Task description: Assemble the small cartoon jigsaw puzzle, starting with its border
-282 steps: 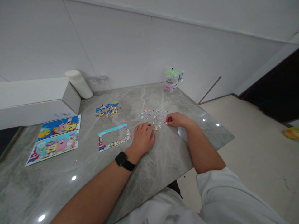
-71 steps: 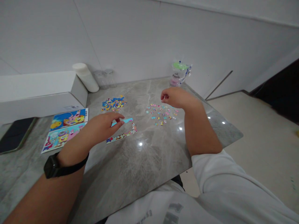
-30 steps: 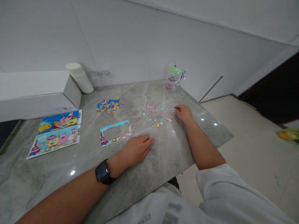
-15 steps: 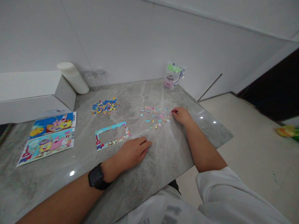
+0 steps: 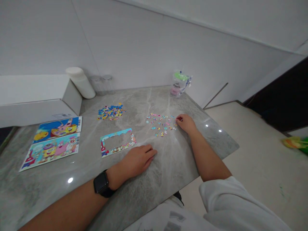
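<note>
My left hand (image 5: 139,159) lies palm down on the grey tabletop, fingers stretched out and holding nothing. Just beyond it is a jigsaw frame (image 5: 118,150), its border filled with a colourful cartoon picture around a bare grey middle. My right hand (image 5: 185,123) is at the right edge of a spread of loose puzzle pieces (image 5: 160,123). Its thumb and fingers are pinched together on a puzzle piece, mostly hidden by the fingertips. Farther back on the left lies a denser heap of blue and yellow puzzle pieces (image 5: 111,112).
Two cartoon picture cards (image 5: 51,150) lie at the left. Behind them are a white box (image 5: 36,109), a leaning white bottle (image 5: 81,83) and two clear glasses (image 5: 102,86). A plastic bag (image 5: 180,85) with green and pink contents stands near the back right. The marble-look table (image 5: 231,144) ends at right.
The view has shifted slightly, so everything sits a little lower in it. My right hand stays pinched beside the scattered pieces; my left hand rests in the same place.
</note>
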Available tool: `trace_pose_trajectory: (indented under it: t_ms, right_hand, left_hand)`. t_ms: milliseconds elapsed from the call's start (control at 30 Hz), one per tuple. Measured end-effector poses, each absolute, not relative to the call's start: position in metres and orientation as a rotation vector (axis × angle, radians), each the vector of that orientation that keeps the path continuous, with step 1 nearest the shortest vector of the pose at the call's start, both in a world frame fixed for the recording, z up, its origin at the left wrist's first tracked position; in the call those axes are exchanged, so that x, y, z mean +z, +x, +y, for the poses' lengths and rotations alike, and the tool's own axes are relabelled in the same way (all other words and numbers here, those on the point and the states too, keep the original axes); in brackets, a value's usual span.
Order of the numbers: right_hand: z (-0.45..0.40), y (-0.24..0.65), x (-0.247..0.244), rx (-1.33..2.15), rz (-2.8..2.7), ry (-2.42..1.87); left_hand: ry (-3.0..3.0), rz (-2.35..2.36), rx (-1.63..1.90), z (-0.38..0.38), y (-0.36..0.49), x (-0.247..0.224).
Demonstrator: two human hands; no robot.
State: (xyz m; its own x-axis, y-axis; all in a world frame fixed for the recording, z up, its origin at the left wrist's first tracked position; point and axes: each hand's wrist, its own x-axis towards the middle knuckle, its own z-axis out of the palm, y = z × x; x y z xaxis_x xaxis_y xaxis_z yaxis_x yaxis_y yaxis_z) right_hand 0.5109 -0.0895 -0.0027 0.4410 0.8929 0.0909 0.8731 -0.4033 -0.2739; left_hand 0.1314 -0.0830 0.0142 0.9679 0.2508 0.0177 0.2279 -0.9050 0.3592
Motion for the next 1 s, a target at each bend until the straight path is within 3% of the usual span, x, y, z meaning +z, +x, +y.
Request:
trace_pose_trajectory:
  t_ms: [1000]
  right_hand:
    - [-0.071, 0.486, -0.021, -0.062, -1.729, -2.235]
  left_hand:
    - [2.827, 0.354, 0.121, -0.084, 0.134, 0.013]
